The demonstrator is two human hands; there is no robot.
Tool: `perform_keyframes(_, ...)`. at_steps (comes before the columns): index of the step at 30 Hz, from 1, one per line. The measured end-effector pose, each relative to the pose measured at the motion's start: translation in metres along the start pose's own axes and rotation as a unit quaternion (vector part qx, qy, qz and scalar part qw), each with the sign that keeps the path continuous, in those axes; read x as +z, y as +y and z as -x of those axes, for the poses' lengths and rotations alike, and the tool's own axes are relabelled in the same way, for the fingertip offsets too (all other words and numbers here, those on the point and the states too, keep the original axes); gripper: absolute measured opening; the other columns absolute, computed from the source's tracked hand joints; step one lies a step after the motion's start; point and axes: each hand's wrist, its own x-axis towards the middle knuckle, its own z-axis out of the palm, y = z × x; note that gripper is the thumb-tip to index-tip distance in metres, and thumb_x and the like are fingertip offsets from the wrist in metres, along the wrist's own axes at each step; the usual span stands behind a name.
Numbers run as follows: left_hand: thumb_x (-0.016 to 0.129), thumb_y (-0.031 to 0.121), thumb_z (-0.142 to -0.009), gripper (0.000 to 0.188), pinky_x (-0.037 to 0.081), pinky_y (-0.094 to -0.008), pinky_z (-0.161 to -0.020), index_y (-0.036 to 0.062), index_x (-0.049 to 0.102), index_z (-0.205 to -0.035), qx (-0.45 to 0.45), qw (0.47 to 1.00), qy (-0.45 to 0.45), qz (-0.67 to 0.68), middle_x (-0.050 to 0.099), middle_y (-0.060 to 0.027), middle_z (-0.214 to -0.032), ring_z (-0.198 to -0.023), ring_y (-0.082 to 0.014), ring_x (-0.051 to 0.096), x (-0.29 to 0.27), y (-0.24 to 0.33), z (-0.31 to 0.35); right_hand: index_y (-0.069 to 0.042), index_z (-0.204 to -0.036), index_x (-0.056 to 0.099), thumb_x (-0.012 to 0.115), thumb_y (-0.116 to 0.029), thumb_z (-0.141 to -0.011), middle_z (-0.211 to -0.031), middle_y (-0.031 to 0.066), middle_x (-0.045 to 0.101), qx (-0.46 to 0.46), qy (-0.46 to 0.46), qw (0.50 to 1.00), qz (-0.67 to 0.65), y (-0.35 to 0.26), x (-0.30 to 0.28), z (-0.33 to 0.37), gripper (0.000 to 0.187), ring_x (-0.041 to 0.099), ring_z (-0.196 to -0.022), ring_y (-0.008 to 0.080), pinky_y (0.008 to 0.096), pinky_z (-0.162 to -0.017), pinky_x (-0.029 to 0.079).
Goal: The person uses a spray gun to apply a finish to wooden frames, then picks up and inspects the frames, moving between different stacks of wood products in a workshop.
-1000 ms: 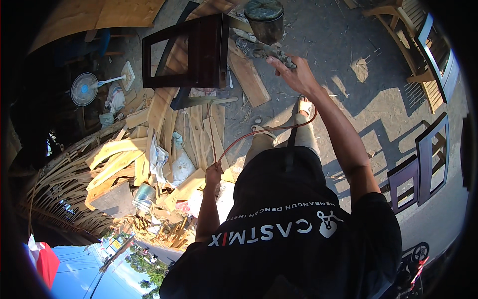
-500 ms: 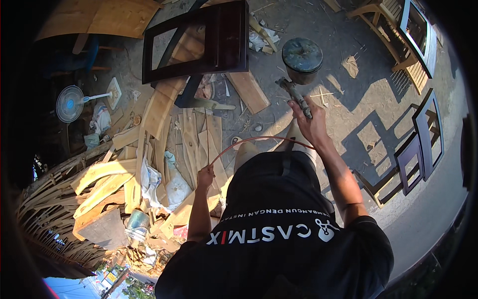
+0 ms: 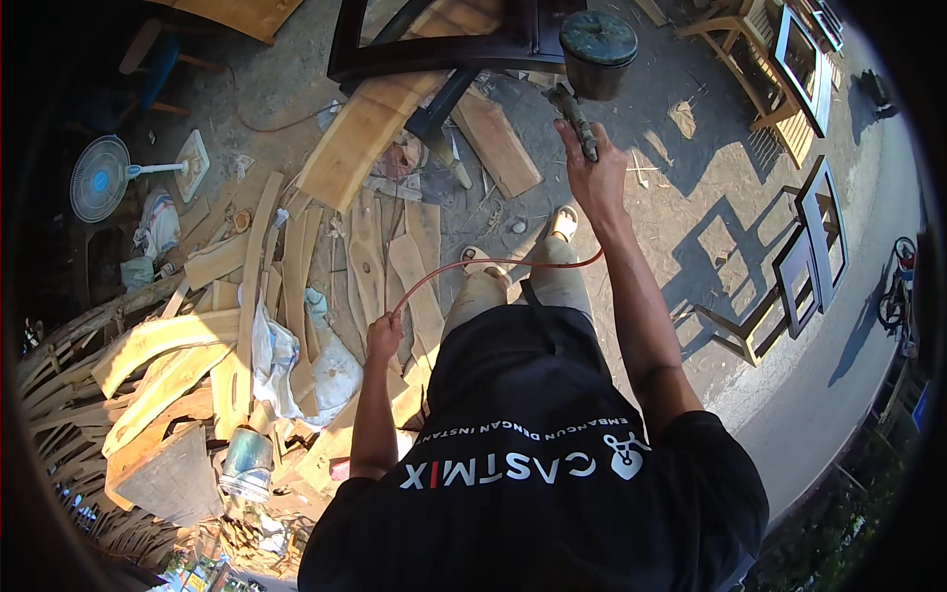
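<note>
My right hand [image 3: 597,178] is wrapped around the handle of a paint spray gun [image 3: 572,116], held out in front of me. A dark, stained round cup [image 3: 598,57] sits at the gun's far end. From the gun a thin red air hose [image 3: 493,262] curves across to my left hand [image 3: 384,335], whose fingers are closed on it near the left hip. Beyond the gun, a dark brown glossy wooden frame [image 3: 444,61] rests on a broad wooden board [image 3: 360,128]; its far part is cut off by the view's upper edge.
Loose planks [image 3: 370,257] and curved wood offcuts [image 3: 173,350] pile up on the left, with a white fan [image 3: 101,178], plastic sacks [image 3: 330,380] and a stained bucket [image 3: 247,464]. On the right stand dark frames [image 3: 817,237], wooden chairs [image 3: 764,89] and a parked motorcycle [image 3: 898,286].
The view has shifted, so the dark frame sits higher and my sandalled feet show fully. The spray gun has moved closer to the frame's right edge in the picture. Both hands keep their grip.
</note>
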Motion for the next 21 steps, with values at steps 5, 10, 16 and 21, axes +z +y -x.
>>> perform_keyframes(5, 0.049, 0.031, -0.103, 0.037, 0.056, -0.04, -0.067, 0.0013, 0.067, -0.09, -0.026, 0.998, 0.006, 0.049, 0.068, -0.0119, -0.065, -0.064, -0.0238, 0.072, 0.002, -0.023, 0.013, 0.001, -0.084, 0.06, 0.07, -0.047, -0.092, -0.068, 0.0254, 0.064, -0.022, -0.052, 0.998, 0.021, -0.044, 0.052, 0.001, 0.05, 0.065, -0.07, 0.0465, 0.0495, -0.063, 0.049)
perform_keyframes(10, 0.051, 0.035, -0.104, 0.043, 0.054, -0.036, -0.062, -0.0011, 0.07, -0.091, -0.041, 0.997, 0.01, 0.069, 0.066, -0.01, -0.063, -0.061, -0.0198, 0.07, 0.009, -0.052, 0.018, 0.001, -0.087, 0.062, 0.068, -0.049, -0.092, -0.077, 0.0277, 0.066, -0.054, -0.088, 0.995, -0.003, -0.088, 0.103, -0.001, 0.051, 0.066, -0.079, 0.0485, 0.0522, -0.071, 0.05)
perform_keyframes(16, 0.053, 0.035, -0.103, 0.039, 0.056, -0.0387, -0.062, 0.0001, 0.07, -0.095, -0.048, 0.99, 0.032, 0.131, 0.067, -0.0115, -0.063, -0.06, -0.0231, 0.071, 0.01, -0.086, 0.019, 0.002, -0.094, 0.061, 0.064, -0.055, -0.092, -0.076, 0.0292, 0.067, -0.053, -0.157, 0.986, -0.021, -0.136, 0.161, 0.0, 0.057, 0.067, -0.08, 0.0492, 0.0544, -0.073, 0.052)
perform_keyframes(21, 0.052, 0.034, -0.104, 0.041, 0.055, -0.0378, -0.061, -0.0013, 0.069, -0.094, -0.054, 0.988, 0.037, 0.137, 0.065, -0.0107, -0.062, -0.059, -0.0219, 0.07, 0.005, -0.106, 0.021, 0.006, -0.093, 0.061, 0.059, -0.062, -0.092, -0.072, 0.0305, 0.066, -0.089, -0.169, 0.981, -0.017, -0.168, 0.2, 0.002, 0.067, 0.067, -0.076, 0.0491, 0.0537, -0.071, 0.054)
